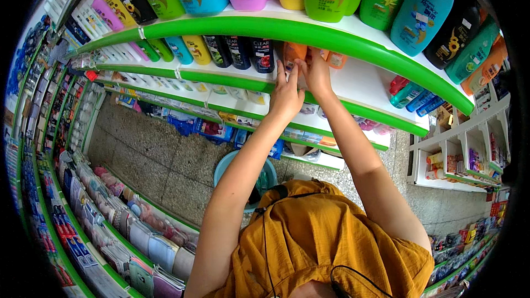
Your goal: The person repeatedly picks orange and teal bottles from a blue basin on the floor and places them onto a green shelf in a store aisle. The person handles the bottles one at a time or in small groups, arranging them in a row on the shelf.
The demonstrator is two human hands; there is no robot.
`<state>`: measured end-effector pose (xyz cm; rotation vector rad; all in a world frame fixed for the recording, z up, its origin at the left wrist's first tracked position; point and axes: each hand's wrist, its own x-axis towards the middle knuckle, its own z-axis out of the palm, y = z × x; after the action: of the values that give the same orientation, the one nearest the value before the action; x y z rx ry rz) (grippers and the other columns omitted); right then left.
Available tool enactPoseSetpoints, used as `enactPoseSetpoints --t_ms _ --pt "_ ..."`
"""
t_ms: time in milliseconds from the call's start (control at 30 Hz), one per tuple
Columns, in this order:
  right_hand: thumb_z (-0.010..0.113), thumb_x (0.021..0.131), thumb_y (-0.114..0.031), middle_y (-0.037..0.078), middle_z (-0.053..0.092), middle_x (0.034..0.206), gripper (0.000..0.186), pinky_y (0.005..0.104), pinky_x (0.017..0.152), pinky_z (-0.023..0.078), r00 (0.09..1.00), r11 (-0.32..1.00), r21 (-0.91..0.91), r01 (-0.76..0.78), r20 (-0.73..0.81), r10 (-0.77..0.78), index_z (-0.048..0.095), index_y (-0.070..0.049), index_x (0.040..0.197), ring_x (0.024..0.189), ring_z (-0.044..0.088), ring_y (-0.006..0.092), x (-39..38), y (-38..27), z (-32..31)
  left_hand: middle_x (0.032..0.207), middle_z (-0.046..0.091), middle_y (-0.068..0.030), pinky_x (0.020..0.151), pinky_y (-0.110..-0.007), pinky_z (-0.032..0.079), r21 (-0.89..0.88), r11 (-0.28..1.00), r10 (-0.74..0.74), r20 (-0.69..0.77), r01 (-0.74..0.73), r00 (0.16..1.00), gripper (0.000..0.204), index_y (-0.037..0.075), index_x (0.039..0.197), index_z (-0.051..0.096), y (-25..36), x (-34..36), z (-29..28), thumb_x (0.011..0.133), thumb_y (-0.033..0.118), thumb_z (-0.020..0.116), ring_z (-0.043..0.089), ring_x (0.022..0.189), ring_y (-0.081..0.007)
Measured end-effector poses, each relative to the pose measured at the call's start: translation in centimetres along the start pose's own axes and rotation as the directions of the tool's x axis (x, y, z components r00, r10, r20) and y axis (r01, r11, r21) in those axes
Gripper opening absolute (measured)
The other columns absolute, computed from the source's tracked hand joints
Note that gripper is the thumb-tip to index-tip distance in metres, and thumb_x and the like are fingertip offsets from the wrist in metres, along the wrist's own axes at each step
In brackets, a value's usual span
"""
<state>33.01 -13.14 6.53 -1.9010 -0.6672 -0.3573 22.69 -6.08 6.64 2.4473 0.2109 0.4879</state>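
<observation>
So, two hands (286, 96), two-plus orange bottles (336, 60).

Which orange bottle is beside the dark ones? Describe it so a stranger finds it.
Below the top row of big bottles runs another green-edged shelf. Follow it to the left hand. Unlike the other orange bottle, past the right hand, this orange bottle neighbours a dark bottle.

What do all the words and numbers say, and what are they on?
I won't copy words or brands, but here's where they are:
Right-hand blue bottle, top shelf: big lettering, readable.
Dark bottle just left of the left hand: pale capitals, readable.
White stickers on top-shelf bottles: too small to read.
Orange bottle at the hands: too blurred to read.
</observation>
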Motion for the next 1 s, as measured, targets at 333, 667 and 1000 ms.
enactPoseSetpoints --t_ms 333,667,1000 --pt "0.057 0.076 -0.001 0.013 0.053 0.103 0.025 0.0313 0.068 0.050 0.998 1.000 0.005 0.028 0.063 -0.028 0.051 0.000 0.101 0.090 0.057 0.0257 -2.2 1.7 -3.9 0.134 0.009 -0.0297 0.086 -0.041 0.039 0.243 0.967 0.093 -0.077 -0.072 0.993 0.057 0.010 0.125 0.038 0.3 1.1 1.4 0.071 0.014 0.058 0.049 0.099 -0.0408" --pt "0.052 0.076 -0.005 0.019 0.052 0.108 0.038 0.0348 0.078 0.046 0.975 0.988 0.139 -0.062 0.220 0.031 0.046 0.001 0.113 0.095 0.055 0.0304 -2.7 2.1 -3.2 0.133 0.013 -0.0311 0.088 -0.044 0.037 0.194 0.981 0.035 -0.026 -0.029 0.999 0.053 0.017 0.122 0.043 -0.1 2.4 1.1 0.071 0.021 0.059 0.044 0.104 -0.0432" --pt "0.044 0.077 0.002 0.013 0.048 0.112 0.045 0.0286 0.084 0.042 0.935 0.960 0.276 -0.036 0.347 -0.065 0.039 -0.001 0.122 0.100 0.050 0.0207 -3.2 1.6 -2.5 0.130 0.021 -0.0292 0.089 -0.043 0.038 -0.088 0.982 0.167 -0.021 -0.169 0.986 0.039 0.019 0.108 0.051 -1.9 2.3 -0.5 0.070 0.020 0.061 0.038 0.110 -0.0447"
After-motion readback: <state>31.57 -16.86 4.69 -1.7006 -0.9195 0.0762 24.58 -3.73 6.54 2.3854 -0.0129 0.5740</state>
